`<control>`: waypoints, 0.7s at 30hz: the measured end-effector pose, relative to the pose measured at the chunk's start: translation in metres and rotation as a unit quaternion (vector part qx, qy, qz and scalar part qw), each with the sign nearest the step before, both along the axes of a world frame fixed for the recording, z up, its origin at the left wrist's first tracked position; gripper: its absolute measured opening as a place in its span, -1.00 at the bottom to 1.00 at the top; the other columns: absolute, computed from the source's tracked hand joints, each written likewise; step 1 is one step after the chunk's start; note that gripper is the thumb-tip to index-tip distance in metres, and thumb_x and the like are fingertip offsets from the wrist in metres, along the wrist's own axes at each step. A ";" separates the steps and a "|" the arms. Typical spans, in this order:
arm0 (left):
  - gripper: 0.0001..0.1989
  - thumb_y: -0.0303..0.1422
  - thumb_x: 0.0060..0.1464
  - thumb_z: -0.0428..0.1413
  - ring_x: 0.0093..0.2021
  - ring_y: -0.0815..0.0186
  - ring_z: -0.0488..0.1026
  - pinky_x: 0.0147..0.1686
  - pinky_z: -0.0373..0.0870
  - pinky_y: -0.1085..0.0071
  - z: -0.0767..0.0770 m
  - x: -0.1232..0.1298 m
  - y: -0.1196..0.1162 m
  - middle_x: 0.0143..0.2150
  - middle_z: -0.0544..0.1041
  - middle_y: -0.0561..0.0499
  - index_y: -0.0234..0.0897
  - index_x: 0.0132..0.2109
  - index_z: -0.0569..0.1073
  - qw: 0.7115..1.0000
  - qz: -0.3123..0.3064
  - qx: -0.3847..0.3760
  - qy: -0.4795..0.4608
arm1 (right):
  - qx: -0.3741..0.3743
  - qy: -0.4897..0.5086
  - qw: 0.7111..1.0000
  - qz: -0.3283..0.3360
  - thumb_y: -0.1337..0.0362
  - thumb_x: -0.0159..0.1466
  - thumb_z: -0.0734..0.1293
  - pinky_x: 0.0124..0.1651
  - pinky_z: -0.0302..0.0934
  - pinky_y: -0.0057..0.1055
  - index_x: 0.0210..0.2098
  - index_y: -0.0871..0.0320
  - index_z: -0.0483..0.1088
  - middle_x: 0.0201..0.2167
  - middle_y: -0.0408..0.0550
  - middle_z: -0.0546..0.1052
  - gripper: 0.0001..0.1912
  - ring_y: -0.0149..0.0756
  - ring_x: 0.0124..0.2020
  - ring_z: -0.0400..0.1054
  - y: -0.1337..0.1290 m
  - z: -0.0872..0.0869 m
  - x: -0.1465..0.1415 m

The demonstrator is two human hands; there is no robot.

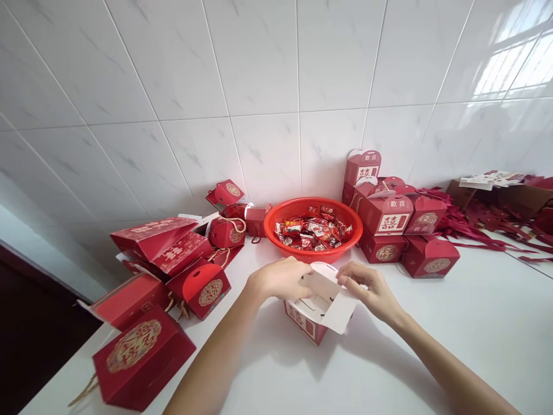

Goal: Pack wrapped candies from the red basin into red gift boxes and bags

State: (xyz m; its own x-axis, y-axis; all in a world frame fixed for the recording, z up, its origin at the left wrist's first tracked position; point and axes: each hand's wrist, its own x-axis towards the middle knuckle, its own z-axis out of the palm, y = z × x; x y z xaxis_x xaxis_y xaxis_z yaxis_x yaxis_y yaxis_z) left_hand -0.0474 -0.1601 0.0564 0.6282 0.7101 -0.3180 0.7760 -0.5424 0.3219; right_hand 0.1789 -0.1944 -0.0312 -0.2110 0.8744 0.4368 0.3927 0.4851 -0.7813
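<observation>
A small red box [306, 324] with a white inside stands on the white table, its top open and one white flap folded outward toward the front right. My left hand [286, 279] is at the box's left edge, with fingers reaching over the rim; it is closed on that side. My right hand [367, 286] pinches the flap at the box's right back edge between thumb and fingers. Just behind the box sits a red plastic basket [313, 258] holding many wrapped candies [317, 231].
Several red boxes and bags [144, 357] crowd the left side. Stacked red boxes [391, 216] stand behind on the right. Farther right lie red ribbons [460, 222] and a brown carton [462, 195]. A tiled wall [268, 75] rises behind the table [432, 328].
</observation>
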 end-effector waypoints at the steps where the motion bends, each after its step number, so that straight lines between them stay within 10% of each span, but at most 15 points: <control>1: -0.54 -0.24 0.06 0.13 0.06 0.09 0.49 -0.14 0.41 0.38 0.003 -0.003 0.001 0.07 0.58 -0.08 -0.18 0.13 0.50 1.000 0.000 0.001 -0.006 | -0.004 0.014 1.000 0.005 -0.02 0.34 0.27 -0.44 0.24 -0.39 -0.45 0.13 0.47 -0.41 -0.03 0.57 -0.60 -0.28 -0.43 0.38 0.000 0.001 0.001; 8: -0.59 -0.20 0.16 0.10 0.03 0.17 0.52 -0.01 0.40 0.37 0.025 -0.008 0.032 0.11 0.57 -0.09 -0.26 0.10 0.52 0.987 0.011 0.030 -0.161 | 0.011 0.162 0.986 -0.032 -0.03 0.30 0.33 -0.52 0.23 -0.39 -0.44 0.13 0.50 -0.29 0.00 0.56 -0.62 -0.41 -0.57 0.22 0.005 0.009 0.012; 14: -0.54 -0.20 0.15 0.12 0.05 0.12 0.53 0.03 0.40 0.32 -0.003 0.018 0.106 0.10 0.58 -0.13 -0.26 0.16 0.48 0.997 0.064 0.044 -0.018 | 0.052 0.184 0.976 -0.101 -0.04 0.26 0.35 -0.53 0.21 -0.39 -0.42 0.13 0.49 -0.50 -0.07 0.49 -0.63 -0.38 -0.59 0.23 0.031 0.022 0.022; 21: -0.37 -0.42 0.02 0.14 0.27 0.01 0.37 0.17 0.37 0.16 -0.027 0.034 0.124 0.39 0.30 -0.02 -0.04 0.27 0.38 0.995 0.024 -0.025 0.096 | -0.022 -0.179 0.978 -0.109 0.21 0.28 0.26 -0.12 0.34 -0.32 -0.11 0.14 0.48 -0.14 0.01 0.61 -0.75 -0.20 -0.19 0.49 0.114 0.053 0.007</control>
